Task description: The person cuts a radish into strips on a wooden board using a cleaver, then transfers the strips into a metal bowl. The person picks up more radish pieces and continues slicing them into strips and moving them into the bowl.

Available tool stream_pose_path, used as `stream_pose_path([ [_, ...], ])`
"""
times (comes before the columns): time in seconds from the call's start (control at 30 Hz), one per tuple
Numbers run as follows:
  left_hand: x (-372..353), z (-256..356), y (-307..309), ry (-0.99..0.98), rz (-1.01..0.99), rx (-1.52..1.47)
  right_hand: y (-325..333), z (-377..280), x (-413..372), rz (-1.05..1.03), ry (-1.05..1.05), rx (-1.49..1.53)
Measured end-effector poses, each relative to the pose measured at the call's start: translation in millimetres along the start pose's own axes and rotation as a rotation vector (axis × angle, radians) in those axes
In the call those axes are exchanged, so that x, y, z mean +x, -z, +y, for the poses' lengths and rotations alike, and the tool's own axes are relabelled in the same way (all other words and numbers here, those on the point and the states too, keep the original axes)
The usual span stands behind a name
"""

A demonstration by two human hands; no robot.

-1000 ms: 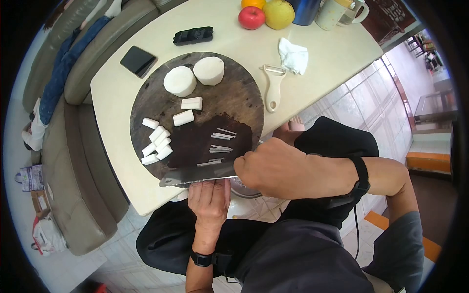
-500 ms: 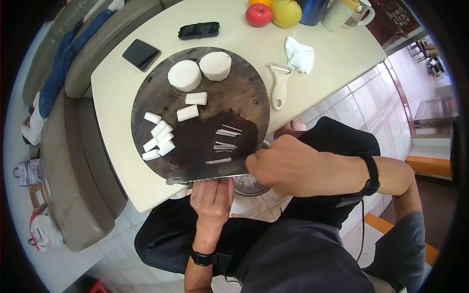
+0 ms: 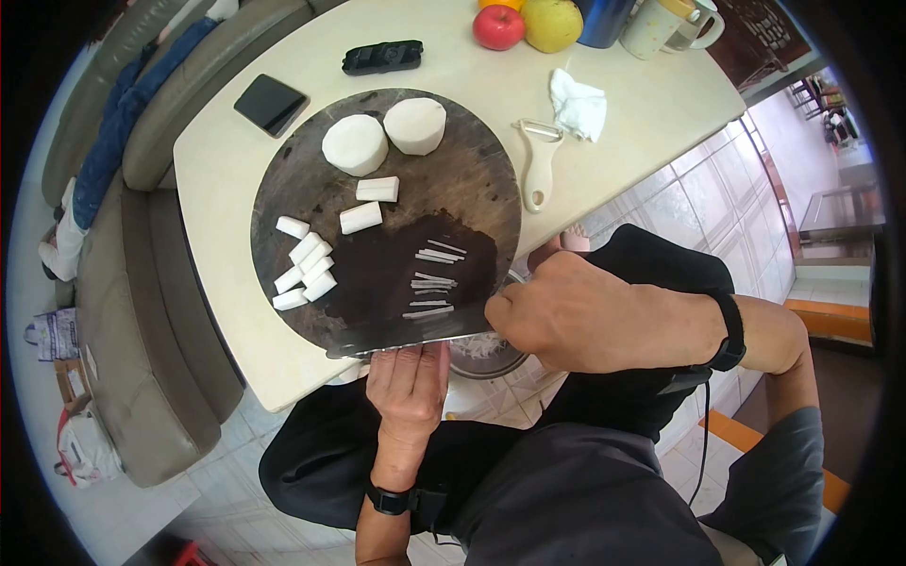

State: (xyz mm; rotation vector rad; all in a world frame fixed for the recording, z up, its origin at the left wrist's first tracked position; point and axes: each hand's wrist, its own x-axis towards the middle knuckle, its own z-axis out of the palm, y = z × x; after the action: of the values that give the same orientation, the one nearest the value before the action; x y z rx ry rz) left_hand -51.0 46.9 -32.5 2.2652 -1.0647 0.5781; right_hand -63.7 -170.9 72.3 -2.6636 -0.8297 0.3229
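My right hand [image 3: 576, 316] is closed around the handle of a broad kitchen knife [image 3: 411, 337], mostly hidden in the fist. The blade lies along the near edge of a round dark chopping board [image 3: 481, 179]. Close against the blade's near side, my left hand [image 3: 408, 382] has its fingers bent and pressed together; what lies under them is hidden. Thin white strips [image 3: 434, 282] lie in small groups beyond the blade. Short white sticks [image 3: 307, 269], seemingly white radish, are piled at the left. Two thick peeled round chunks [image 3: 356, 144] stand at the back.
A peeler [image 3: 540, 165] and a crumpled tissue [image 3: 578, 106] lie right of the board. A phone [image 3: 271, 105] and a black object [image 3: 382, 58] lie behind it. Fruit [image 3: 498, 28] and mugs [image 3: 658, 28] stand farther back. A metal bowl [image 3: 486, 363] with white shreds is below the table edge.
My right hand and the knife have shifted slightly to the right. Near the blade, two separate strips now lie where one showed before. My left hand has hardly moved.
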Motion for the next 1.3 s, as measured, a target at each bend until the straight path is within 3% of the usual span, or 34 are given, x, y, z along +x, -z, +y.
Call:
stream_pose_path([
  [0.23, 4.7, -0.3, 1.8, -0.031, -0.008, 0.007, -11.5, 0.5, 8.6, 0.027, 0.032, 0.044],
  [0.4, 2.9, 0.5, -1.9, -0.021, 0.037, 0.023, -3.7, 4.8, 1.3, -0.062, -0.100, 0.095],
  [0.83, -1.4, -0.4, 3.6, 0.010, 0.001, -0.023, -11.3, -7.0, 8.6, 0.016, -0.034, 0.038],
  [1.0, 0.2, -4.9, 7.0, 0.031, 0.030, -0.100, -11.9, 2.3, 8.1, 0.017, -0.228, 0.113],
  [1.3, 22.7, -8.9, 3.1, 0.108, 0.005, -0.119, -14.3, 9.1, 5.6, 0.147, -0.292, 0.095],
])
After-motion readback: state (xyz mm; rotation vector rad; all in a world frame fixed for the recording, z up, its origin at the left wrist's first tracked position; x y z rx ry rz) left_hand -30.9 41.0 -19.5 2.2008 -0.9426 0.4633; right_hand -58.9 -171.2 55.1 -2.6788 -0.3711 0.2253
